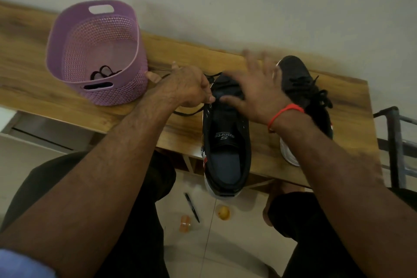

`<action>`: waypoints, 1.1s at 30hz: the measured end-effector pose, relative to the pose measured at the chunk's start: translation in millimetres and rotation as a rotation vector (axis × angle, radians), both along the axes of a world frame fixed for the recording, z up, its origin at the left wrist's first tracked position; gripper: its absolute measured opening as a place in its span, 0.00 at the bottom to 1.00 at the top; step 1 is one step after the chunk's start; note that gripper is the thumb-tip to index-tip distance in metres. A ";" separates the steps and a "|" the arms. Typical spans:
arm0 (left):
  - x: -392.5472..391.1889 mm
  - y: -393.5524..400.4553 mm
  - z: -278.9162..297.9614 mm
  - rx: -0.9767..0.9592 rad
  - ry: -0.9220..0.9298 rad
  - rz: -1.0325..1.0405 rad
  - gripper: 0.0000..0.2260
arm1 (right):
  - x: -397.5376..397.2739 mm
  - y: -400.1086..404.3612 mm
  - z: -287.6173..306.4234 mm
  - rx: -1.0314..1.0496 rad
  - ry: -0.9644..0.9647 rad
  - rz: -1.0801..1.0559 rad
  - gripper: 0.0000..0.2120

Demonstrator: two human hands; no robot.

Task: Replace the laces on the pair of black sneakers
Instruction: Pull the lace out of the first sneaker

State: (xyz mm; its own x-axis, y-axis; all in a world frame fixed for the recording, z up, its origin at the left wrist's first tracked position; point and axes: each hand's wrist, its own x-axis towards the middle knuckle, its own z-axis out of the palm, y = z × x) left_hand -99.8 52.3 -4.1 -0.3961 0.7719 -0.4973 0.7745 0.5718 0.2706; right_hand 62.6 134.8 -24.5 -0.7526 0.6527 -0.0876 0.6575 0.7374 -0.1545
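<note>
Black sneaker [226, 140] sits on the wooden tabletop [56, 88], heel over the near edge, tongue up. Left hand [191, 88] pinches a black lace [189, 113] at its eyelets, grip closed on the lace. Right hand [255, 90] hovers over the toe, fingers spread, blurred, holding nothing. Second sneaker [302, 88], laced, lies just right. Purple basket [67, 36] to the left holds dark laces [105, 72]. Pen [192, 207] on the floor below.

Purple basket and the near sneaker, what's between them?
In the head view, the left hand and a loose black lace lie between basket and sneaker.
</note>
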 end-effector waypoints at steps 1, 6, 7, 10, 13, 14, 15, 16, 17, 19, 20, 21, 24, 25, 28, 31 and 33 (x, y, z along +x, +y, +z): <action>-0.4 -0.1 -0.2 -0.002 0.005 0.006 0.08 | -3.1 -7.1 -3.4 -0.006 -0.041 0.047 0.22; -4.8 -3.1 -1.7 0.020 -0.011 -0.011 0.08 | 0.0 8.0 2.4 0.056 0.277 -0.104 0.12; -3.8 -4.1 0.5 0.020 -0.023 -0.002 0.07 | 5.6 17.4 8.1 0.069 0.405 -0.190 0.11; 3.1 -3.9 6.3 0.006 -0.018 0.005 0.06 | 16.1 35.4 12.6 0.110 0.374 -0.256 0.11; 5.1 -2.5 7.5 0.008 -0.021 0.011 0.06 | 8.8 17.0 2.9 -0.045 0.062 -0.111 0.25; 4.4 -2.6 7.0 0.011 -0.022 0.013 0.06 | 4.5 7.0 -1.1 -0.087 -0.002 -0.045 0.26; 3.0 -2.8 6.1 0.014 -0.021 0.007 0.05 | 0.0 -1.5 -4.4 -0.095 -0.056 0.015 0.24; 0.9 -3.1 4.6 0.019 -0.024 -0.002 0.05 | -3.7 -7.6 -6.4 -0.082 -0.098 0.052 0.19; -1.1 -3.2 3.7 0.023 -0.029 -0.005 0.06 | -5.2 -9.6 -6.6 -0.067 -0.104 0.061 0.14; -3.2 -3.8 2.7 0.031 -0.038 0.003 0.06 | -1.7 -0.7 -0.8 -0.055 0.071 -0.023 0.09; -3.5 -4.0 2.5 0.034 -0.034 0.003 0.05 | 2.3 9.1 4.3 -0.066 0.202 -0.110 0.09; -3.4 -4.1 2.2 0.038 -0.032 -0.001 0.05 | 6.9 18.7 8.9 -0.081 0.305 -0.179 0.09; -1.2 -2.9 1.2 0.036 -0.027 -0.006 0.07 | 16.2 32.3 12.0 -0.059 0.207 -0.147 0.11; -0.7 -2.1 0.9 0.033 -0.023 -0.007 0.08 | 15.3 27.4 10.0 -0.063 0.086 -0.109 0.18; -1.1 -1.9 1.3 0.031 -0.017 -0.002 0.08 | 5.0 -1.6 -2.6 -0.061 -0.080 0.032 0.25; -3.8 -2.6 0.5 0.044 -0.037 0.002 0.06 | -2.9 -8.5 -4.4 -0.034 -0.084 0.086 0.14; -4.9 -2.7 -0.5 0.043 -0.034 -0.016 0.06 | 1.7 4.3 1.5 0.026 0.113 0.025 0.12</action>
State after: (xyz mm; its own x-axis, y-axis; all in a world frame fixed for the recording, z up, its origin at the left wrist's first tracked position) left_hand -104.7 49.6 -4.6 -0.3670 0.7990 -0.4764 0.7732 0.5467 0.3212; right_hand 64.3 139.1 -23.0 -0.7728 0.6344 0.0155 0.6183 0.7582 -0.2071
